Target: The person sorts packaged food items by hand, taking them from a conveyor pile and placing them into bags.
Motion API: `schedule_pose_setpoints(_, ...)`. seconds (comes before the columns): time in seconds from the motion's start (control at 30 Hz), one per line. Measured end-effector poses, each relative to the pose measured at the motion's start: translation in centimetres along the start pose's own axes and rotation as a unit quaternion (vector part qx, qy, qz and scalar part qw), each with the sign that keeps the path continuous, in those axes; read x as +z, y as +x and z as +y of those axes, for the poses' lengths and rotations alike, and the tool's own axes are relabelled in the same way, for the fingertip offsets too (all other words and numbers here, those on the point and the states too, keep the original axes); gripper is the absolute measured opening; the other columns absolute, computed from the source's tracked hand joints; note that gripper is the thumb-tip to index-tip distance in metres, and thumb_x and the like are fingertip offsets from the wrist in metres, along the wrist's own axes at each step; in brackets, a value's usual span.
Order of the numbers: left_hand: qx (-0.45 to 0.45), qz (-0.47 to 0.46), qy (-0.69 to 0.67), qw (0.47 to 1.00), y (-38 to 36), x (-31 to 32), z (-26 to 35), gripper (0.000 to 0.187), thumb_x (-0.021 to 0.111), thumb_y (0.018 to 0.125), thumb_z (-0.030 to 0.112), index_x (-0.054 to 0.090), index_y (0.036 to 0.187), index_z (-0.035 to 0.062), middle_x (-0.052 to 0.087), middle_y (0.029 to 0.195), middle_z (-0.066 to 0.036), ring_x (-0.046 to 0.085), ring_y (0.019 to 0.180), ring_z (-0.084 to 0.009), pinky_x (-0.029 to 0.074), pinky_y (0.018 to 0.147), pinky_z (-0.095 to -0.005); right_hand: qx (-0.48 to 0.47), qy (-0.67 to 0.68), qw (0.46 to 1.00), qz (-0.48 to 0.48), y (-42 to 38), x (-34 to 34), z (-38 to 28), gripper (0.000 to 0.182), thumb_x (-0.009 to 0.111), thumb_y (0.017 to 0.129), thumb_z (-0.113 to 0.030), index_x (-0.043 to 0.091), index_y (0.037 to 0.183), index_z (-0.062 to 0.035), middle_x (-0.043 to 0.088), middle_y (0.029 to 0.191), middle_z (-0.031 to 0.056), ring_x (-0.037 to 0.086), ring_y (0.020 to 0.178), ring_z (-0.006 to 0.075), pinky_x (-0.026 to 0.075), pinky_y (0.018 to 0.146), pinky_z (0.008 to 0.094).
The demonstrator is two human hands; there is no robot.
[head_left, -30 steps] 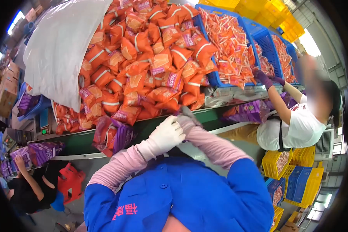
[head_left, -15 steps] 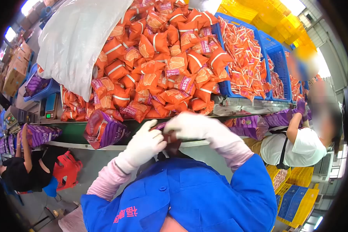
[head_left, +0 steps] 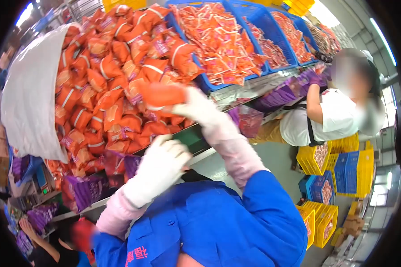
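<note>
My right hand [head_left: 195, 107], in a white glove, reaches out over the heap and grips a blurred orange snack packet [head_left: 165, 95] with a white stripe. Under it lies a large heap of orange packets [head_left: 107, 91]. My left hand [head_left: 158, 164], also gloved, hovers at the belt with loosely bent fingers, and I see nothing in them. Just beside its wrist stands a clear-and-purple bag [head_left: 120, 165] with orange contents, partly hidden by the hand. A second purple bag [head_left: 87, 191] is farther left on the belt.
The green belt [head_left: 194, 139] runs along the heap's near edge. Blue crates [head_left: 265, 66] of small orange sachets stand at the back right. A co-worker [head_left: 338, 111] handles purple bags at right; another person's arm [head_left: 38, 236] shows lower left. Yellow crates [head_left: 314, 158] are stacked right.
My view has turned to the right. My right hand has moved from the belt up over the heap and now holds an orange packet. My hands, close together before, are now apart.
</note>
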State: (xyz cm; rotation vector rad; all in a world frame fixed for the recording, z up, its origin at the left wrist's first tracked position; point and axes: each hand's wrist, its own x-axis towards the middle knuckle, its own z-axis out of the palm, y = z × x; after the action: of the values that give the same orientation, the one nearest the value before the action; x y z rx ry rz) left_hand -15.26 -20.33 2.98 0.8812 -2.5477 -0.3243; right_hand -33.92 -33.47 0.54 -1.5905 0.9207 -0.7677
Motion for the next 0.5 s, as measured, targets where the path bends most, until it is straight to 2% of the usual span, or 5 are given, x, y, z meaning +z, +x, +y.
schedule_pose_setpoints(0.1, 0.114, 0.015, -0.002, 0.993, 6.4, 4.7, 2.2, 0.063, 0.085, 0.071, 0.026, 0.066, 0.129, 0.0105, 0.063, 0.134, -0.006, 0.056, 0.131, -0.024, 0.041, 0.115, -0.0459, -0.028, 0.185, 0.972, 0.144, -10.3, -6.6, -4.6, 0.066, 0.08, 0.088, -0.012, 0.053, 0.147, -0.0003, 0.064, 0.139, 0.0096, 0.059, 0.13, 0.0201, 0.047, 0.111, 0.0372)
schedule_pose_setpoints(0.2, 0.173, 0.018, 0.046, 0.984, 10.8, 9.9, 2.6, 0.077, 0.086, 0.071, 0.038, 0.06, 0.139, 0.0127, 0.061, 0.138, -0.007, 0.053, 0.133, -0.0253, 0.038, 0.116, -0.0484, -0.04, -0.063, 0.982, 0.175, -18.8, -12.2, -3.9, 0.08, 0.083, 0.085, -0.013, 0.042, 0.153, -0.0021, 0.063, 0.138, 0.0093, 0.061, 0.127, 0.0202, 0.047, 0.111, 0.0393)
schedule_pose_setpoints(0.27, 0.147, -0.032, 0.095, 0.984, 11.5, 12.8, 1.4, 0.048, 0.078, 0.079, 0.032, 0.068, 0.122, 0.0129, 0.069, 0.116, -0.004, 0.061, 0.118, -0.023, 0.039, 0.114, -0.0483, 0.036, -0.021, 0.984, 0.174, -20.6, -11.1, -2.7, 0.067, 0.081, 0.084, -0.005, 0.055, 0.146, -0.004, 0.068, 0.132, 0.0078, 0.063, 0.123, 0.0169, 0.051, 0.102, 0.0328)
schedule_pose_setpoints(0.33, 0.151, -0.008, 0.111, 0.982, 9.9, 14.6, -1.0, 0.013, 0.068, 0.085, 0.022, 0.071, 0.095, 0.0136, 0.07, 0.09, 0.0, 0.066, 0.098, -0.0209, 0.042, 0.112, -0.0484, 0.133, -0.302, 0.938, 0.104, -21.0, -10.1, -0.3, 0.06, 0.08, 0.081, -0.008, 0.062, 0.138, -0.0042, 0.072, 0.123, 0.0119, 0.067, 0.117, 0.0194, 0.055, 0.094, 0.0327)
schedule_pose_setpoints(0.5, 0.203, 0.084, 0.112, 0.969, 4.8, 11.6, -1.8, 0.008, 0.062, 0.081, 0.016, 0.063, 0.072, 0.0155, 0.059, 0.071, -0.001, 0.064, 0.078, -0.0205, 0.048, 0.105, -0.0464, 0.232, -0.687, 0.664, -0.181, -13.5, -1.5, 0.3, 0.015, 0.064, 0.092, -0.019, 0.077, 0.097, -0.0139, 0.077, 0.099, 0.0105, 0.074, 0.098, 0.0318, 0.06, 0.08, 0.0443)
